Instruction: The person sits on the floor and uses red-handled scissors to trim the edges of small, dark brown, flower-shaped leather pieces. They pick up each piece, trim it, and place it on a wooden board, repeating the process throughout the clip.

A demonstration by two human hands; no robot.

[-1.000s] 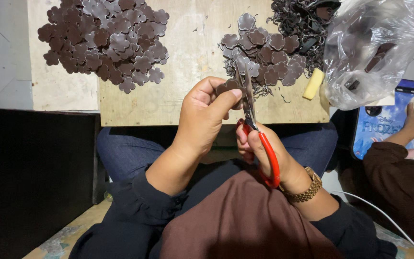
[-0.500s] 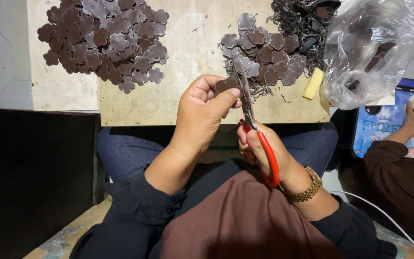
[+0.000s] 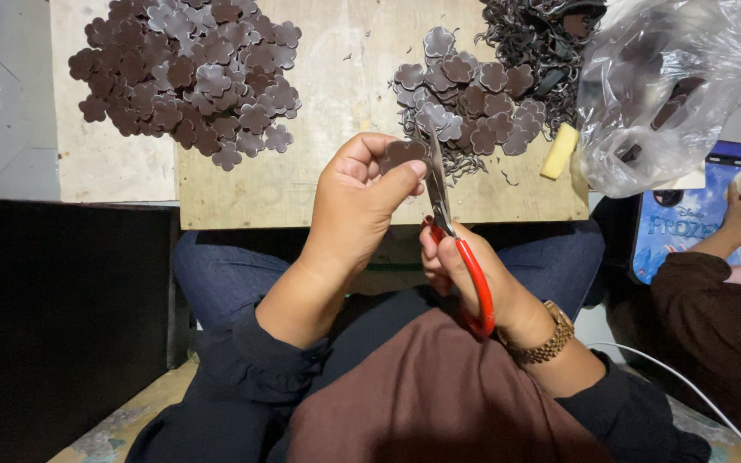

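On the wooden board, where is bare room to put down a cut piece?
Bare wood lies between the left pile and the right pile, and along the near edge under the left pile. The far right corner is crowded with scraps.

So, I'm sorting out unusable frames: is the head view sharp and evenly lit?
Head view: sharp on the left hand, scissors and board; bright above, dark over the lap; glare on the plastic bag; no visible blur.
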